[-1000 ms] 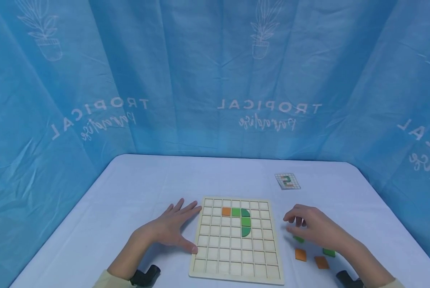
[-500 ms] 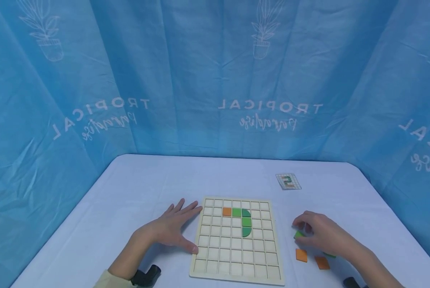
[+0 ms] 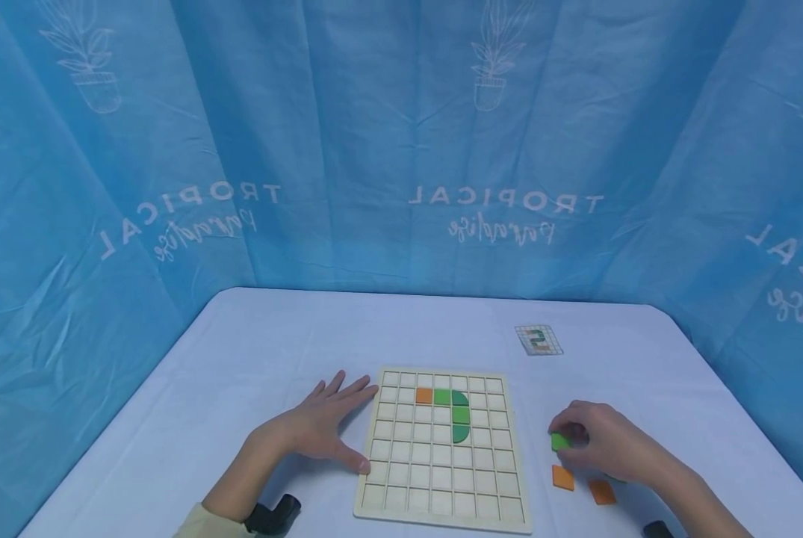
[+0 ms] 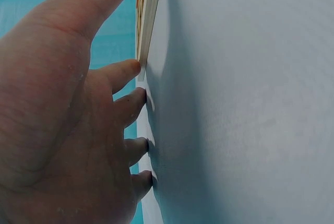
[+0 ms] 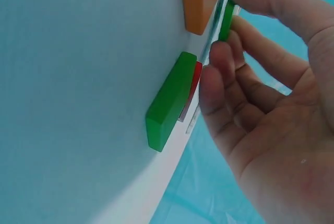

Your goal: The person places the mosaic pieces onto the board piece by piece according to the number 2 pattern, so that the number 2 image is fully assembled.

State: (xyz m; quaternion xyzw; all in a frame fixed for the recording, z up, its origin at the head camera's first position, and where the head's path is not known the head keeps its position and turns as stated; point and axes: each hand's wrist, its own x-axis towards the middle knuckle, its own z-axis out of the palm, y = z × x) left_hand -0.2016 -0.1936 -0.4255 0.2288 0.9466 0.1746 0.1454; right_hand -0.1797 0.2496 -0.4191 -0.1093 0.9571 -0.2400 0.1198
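My left hand [image 3: 320, 426] lies with spread fingers at the left side of a wooden grid board [image 3: 443, 477]. Its thumb and index fingertip touch the board's edge, as the left wrist view also shows. To the right of the board, my right hand [image 3: 603, 441] pinches a light green square tile [image 3: 559, 442] between thumb and fingers, low over the table. On the board sit an orange square [image 3: 424, 395], a green square [image 3: 443, 397], a dark green rounded tile [image 3: 459, 398], another green square [image 3: 461, 415] and another dark green rounded tile [image 3: 460, 433].
Two orange tiles [image 3: 563, 477] lie close to my right hand. A green tile [image 5: 169, 104], mostly hidden under that hand in the head view, has a small red piece [image 5: 195, 80] behind it. A printed pattern card [image 3: 538, 339] rests farther back. Blue curtain [image 3: 401, 149] surrounds the table.
My right hand has moved slightly right and down to the light green tile and taken hold of it between thumb and fingers. The left hand stays at the board's edge.
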